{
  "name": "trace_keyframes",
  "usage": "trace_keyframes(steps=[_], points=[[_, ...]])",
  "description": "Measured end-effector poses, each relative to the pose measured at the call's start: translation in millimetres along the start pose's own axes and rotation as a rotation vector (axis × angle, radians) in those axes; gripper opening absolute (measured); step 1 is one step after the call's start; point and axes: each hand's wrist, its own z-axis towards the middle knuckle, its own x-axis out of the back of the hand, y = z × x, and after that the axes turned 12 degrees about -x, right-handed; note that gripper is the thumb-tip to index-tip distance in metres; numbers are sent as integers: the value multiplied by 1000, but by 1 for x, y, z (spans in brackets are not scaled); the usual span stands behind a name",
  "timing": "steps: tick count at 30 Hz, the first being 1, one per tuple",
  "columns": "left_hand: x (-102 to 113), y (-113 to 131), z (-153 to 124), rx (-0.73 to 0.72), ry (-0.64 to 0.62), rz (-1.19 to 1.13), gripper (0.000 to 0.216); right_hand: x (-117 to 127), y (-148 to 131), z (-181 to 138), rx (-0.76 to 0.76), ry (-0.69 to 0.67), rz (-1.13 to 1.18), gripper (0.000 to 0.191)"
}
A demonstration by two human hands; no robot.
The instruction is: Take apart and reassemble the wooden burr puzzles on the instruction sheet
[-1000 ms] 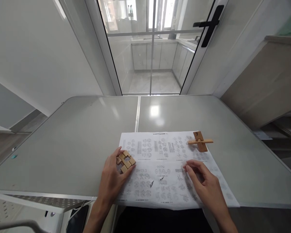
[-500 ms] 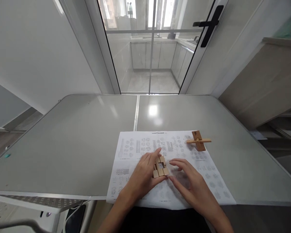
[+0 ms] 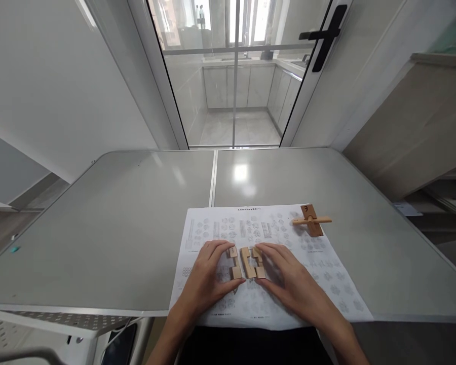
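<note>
My left hand pinches a notched wooden puzzle piece by its two ends, thumb at the near end and fingers at the far end. Across a small gap, my right hand grips another notched wooden puzzle piece in the same way. Between the hands stands a longer notched wooden puzzle piece, close against the right-hand one. I cannot tell whether those two are joined. All sit over a printed instruction sheet with rows of small diagrams.
On the sheet's far right corner rests a wooden cross-shaped piece with a dark mark. The grey table has a seam down its middle. A glass door stands beyond the far edge, wooden shelving to the right.
The block of puzzle pieces has come apart, with one piece drawn left in my left hand. My right hand, apart from the block before, has closed on the right piece.
</note>
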Motion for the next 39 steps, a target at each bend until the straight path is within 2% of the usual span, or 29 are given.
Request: trace_keyframes(steps=[5,12,15,19,22,25,29,32,36,39], points=[[-1,-1,-4,3,45,-5,73,0,-2,-3,-63,76,68,63],[-4,-1,-7,-31,99,53,70,-6,-26,-2,-39,191,306,57],[-3,-1,-7,-58,147,67,66,-11,-39,-3,-66,131,459,59],[-2,1,-8,-138,246,112,64,-18,-55,-4,-118,-70,651,62],[-2,2,-9,-203,301,155,62,-22,-64,-1,-145,-176,677,64],[-3,2,-9,-218,312,166,63,-26,-70,2,-147,-185,662,65],[-5,0,-8,-153,315,145,73,-28,-71,4,-131,-131,666,61],[-8,-2,-9,-75,348,84,80,-27,-68,5,-119,-22,621,58],[-10,-1,-11,-115,309,-48,54,-23,-64,7,-76,134,532,59],[-5,3,-12,-49,229,-205,30,-23,-64,7,-27,202,437,60]])
